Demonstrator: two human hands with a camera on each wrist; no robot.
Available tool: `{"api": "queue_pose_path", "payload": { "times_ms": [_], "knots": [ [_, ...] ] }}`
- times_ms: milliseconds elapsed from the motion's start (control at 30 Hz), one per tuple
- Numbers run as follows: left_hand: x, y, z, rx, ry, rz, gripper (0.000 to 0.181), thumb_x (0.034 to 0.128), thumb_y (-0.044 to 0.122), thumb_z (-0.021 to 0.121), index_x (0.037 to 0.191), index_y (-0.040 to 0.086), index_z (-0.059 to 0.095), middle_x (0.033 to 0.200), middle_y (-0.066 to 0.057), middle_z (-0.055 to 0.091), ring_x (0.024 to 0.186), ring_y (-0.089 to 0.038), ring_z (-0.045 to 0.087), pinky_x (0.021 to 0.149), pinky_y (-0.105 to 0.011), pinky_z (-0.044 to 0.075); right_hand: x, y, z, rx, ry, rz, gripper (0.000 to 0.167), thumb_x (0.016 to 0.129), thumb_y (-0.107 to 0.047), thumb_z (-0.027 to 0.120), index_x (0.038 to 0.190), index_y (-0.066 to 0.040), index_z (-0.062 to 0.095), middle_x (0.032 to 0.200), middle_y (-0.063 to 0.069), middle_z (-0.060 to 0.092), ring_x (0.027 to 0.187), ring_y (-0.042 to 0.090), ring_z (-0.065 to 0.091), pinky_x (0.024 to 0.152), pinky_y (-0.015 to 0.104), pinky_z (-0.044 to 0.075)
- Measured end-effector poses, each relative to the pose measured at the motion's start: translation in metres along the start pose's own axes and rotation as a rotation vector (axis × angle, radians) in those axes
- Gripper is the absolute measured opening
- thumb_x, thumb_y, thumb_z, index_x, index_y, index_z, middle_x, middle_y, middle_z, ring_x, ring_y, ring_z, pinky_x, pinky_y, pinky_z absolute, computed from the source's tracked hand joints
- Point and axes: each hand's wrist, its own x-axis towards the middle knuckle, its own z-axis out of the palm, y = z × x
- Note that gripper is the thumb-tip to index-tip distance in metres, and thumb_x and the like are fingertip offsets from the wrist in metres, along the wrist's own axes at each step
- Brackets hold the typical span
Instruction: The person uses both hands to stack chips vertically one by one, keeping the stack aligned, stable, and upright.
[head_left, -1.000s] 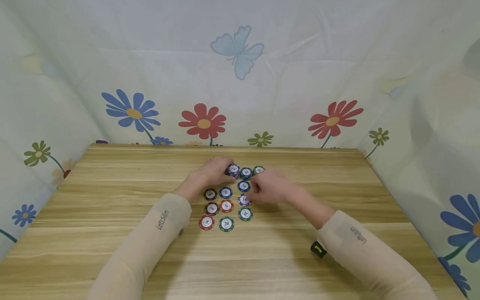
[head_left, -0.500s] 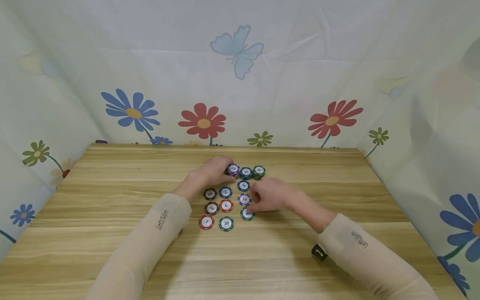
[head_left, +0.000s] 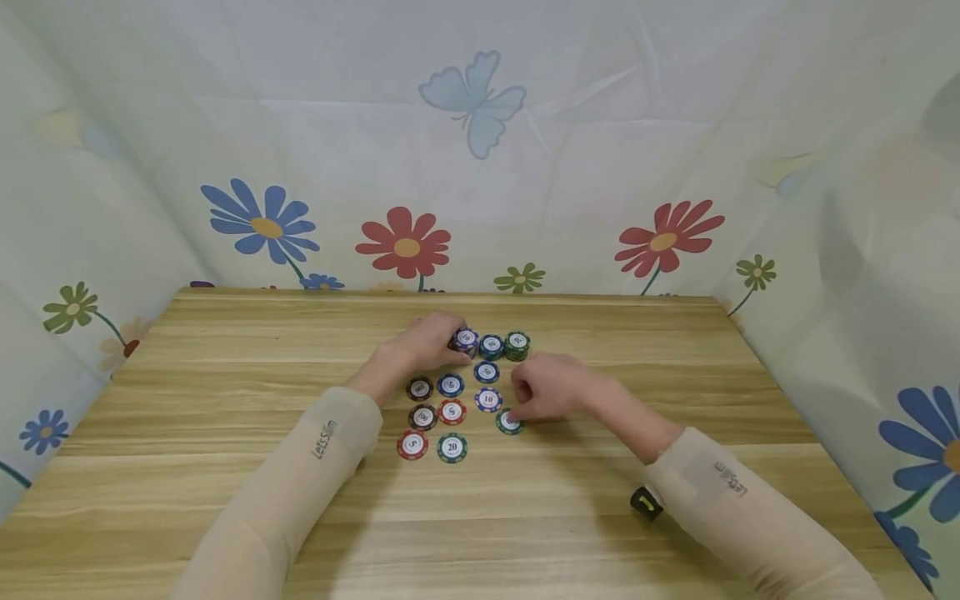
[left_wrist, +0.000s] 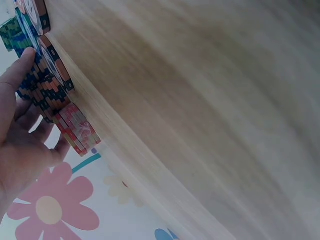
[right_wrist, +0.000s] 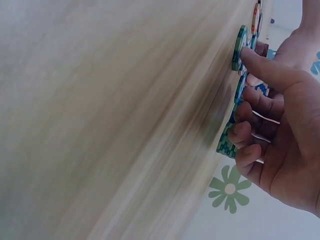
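Observation:
My left hand (head_left: 431, 340) curls round stacked poker chips at the back of the group, thumb in front and fingers behind. The purple stack (head_left: 465, 340) shows beside it; in the left wrist view a red stack (left_wrist: 77, 129) lies by its fingers. Blue (head_left: 492, 346) and green (head_left: 517, 344) stacks stand to the right. My right hand (head_left: 553, 386) presses its thumb on a green chip (head_left: 509, 422) lying on the table; its other fingers are loosely bent. Nearby lie single chips: blue 50 (head_left: 487, 372), purple 10 (head_left: 488, 400), green 20 (head_left: 452, 447).
Two black chips (head_left: 423, 417), two red chips (head_left: 412, 444) and another blue chip (head_left: 451, 384) lie left of the middle. The wooden table (head_left: 570, 542) ends at a floral cloth backdrop (head_left: 570, 167). A small black device (head_left: 646, 503) sits at my right wrist.
My right hand has come down and nearer to me, then moved right, sliding the green chip right out of its column. My left hand has stayed at the stacks.

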Motion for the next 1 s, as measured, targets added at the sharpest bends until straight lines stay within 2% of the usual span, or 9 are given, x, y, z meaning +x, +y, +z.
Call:
{"api": "queue_pose_path", "payload": {
  "times_ms": [467,667,833,1000],
  "knots": [
    [0.001,-0.001,0.001,-0.017,-0.001,-0.004,0.041,0.096,0.034,0.075,0.124,0.008,0.062,0.116,-0.006,0.065,0.108,-0.023,0.059,0.101,-0.049,0.042,-0.002,0.012,-0.001,0.015,0.012,0.064,0.026,0.091,-0.033,0.08,0.081,-0.019,0.061,0.072,-0.007,0.058,0.067,0.012,0.052,0.064,0.03,0.044],
    [0.001,0.0,0.001,-0.013,-0.001,-0.002,0.041,0.0957,0.034,0.075,0.124,0.008,0.063,0.116,-0.007,0.066,0.108,-0.024,0.059,0.102,-0.051,0.042,-0.003,0.013,0.0,0.005,0.042,0.046,0.021,0.095,-0.032,0.076,0.093,-0.016,0.063,0.075,-0.006,0.057,0.069,0.012,0.052,0.064,0.031,0.044],
    [0.001,-0.001,0.001,-0.01,-0.001,-0.006,0.043,0.0955,0.034,0.076,0.126,0.007,0.062,0.117,-0.007,0.066,0.108,-0.024,0.059,0.103,-0.05,0.041,-0.003,0.011,0.0,-0.003,0.046,0.015,0.03,0.089,-0.038,0.082,0.101,-0.014,0.068,0.082,-0.006,0.059,0.075,0.013,0.054,0.069,0.033,0.046],
    [0.002,-0.002,0.002,-0.009,0.002,-0.002,0.043,0.0955,0.034,0.076,0.125,0.007,0.062,0.116,-0.007,0.066,0.107,-0.024,0.059,0.102,-0.049,0.042,-0.003,0.009,-0.001,-0.039,0.03,-0.041,0.033,0.086,-0.034,0.084,0.106,-0.012,0.072,0.092,-0.005,0.064,0.082,0.012,0.057,0.077,0.034,0.051]
  ]
}}
